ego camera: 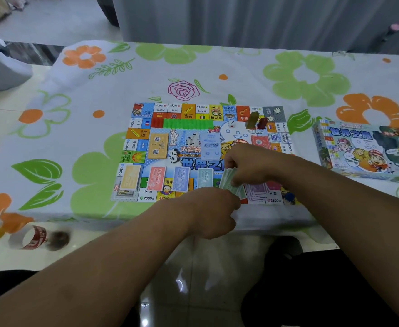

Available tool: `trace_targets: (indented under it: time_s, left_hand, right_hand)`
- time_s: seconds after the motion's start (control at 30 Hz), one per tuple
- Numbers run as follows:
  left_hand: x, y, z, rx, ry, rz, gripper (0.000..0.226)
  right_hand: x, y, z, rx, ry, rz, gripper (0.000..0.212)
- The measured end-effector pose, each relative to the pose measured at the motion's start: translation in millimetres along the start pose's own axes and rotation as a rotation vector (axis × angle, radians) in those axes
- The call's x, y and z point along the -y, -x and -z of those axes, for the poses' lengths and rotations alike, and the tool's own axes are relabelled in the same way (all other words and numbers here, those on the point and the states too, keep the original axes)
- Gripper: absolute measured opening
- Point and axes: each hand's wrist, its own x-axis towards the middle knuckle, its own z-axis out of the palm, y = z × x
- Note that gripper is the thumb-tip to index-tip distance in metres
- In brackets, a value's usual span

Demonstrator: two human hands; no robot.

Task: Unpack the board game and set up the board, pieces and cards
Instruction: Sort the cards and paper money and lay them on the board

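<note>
Left hand (pixel 213 212) and right hand (pixel 245 166) both pinch fanned green notes (pixel 229 182) over board (pixel 146 147) edge; likely squaring them to join the money row (pixel 181 178).

Board (pixel 134 147): "世界之" is printed at centre, just left of the fingers of the right hand (pixel 248 165). "Uncle Wang" is read beyond them, and "2000" and "3600" on near-edge squares.

Notes laid left of the fingers:
- pink note (pixel 157 178) is marked "10000"
- blue note (pixel 182 178) is marked "2000"
- teal note (pixel 205 178) is marked "1000"

Box (pixel 363 149), right of the fingers, is titled "世界之旅".
</note>
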Motion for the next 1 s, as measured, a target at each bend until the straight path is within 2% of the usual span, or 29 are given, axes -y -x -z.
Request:
trace_targets:
  time_s: [0.1, 0.17, 0.3, 0.33, 0.37, 0.43, 0.5, 0.57, 0.7, 0.83, 1.0]
  left_hand:
    - [1, 3, 6, -0.030, 0.090, -0.010, 0.039]
    - [3, 6, 14, -0.101, 0.288, -0.025, 0.024]
    - [14, 10, 33, -0.511, 0.607, 0.166, 0.007]
    - [17, 10, 35, -0.560, 0.715, 0.226, 0.015]
    - [19, 10, 35, -0.540, 0.844, 0.277, 0.025]
    - [17, 11, 34, -0.369, 1.113, 0.330, 0.035]
    - [14, 12, 30, -0.229, 1.356, 0.288, 0.036]
    - [14, 13, 27, -0.189, 1.512, 0.218, 0.035]
    - [17, 13, 28, -0.152, 1.521, 0.161, 0.027]
    - [18, 12, 27, -0.165, 1.453, 0.185, 0.016]
    - [19, 12, 26, -0.123, 1.424, 0.189, 0.022]
  right_hand:
    - [1, 6, 8, 0.016, -0.064, -0.009, 0.016]
    - [1, 13, 17, 0.009, -0.150, -0.015, 0.018]
    - [1, 31, 35, -0.016, -0.369, 0.009, 0.015]
    - [3, 35, 38, -0.008, -0.416, 0.026, 0.016]
    - [6, 38, 40, 0.006, -0.454, 0.045, 0.016]
    - [12, 41, 42, 0.030, -0.526, 0.081, 0.016]
    - [18, 42, 41, 0.048, -0.613, 0.115, 0.019]
    - [20, 41, 40, 0.076, -0.714, 0.141, 0.023]
    - [21, 39, 40, 0.094, -0.773, 0.176, 0.022]
    - [21, 39, 41, 0.052, -0.761, 0.163, 0.025]
    - [20, 40, 41, -0.033, -0.841, 0.153, 0.026]
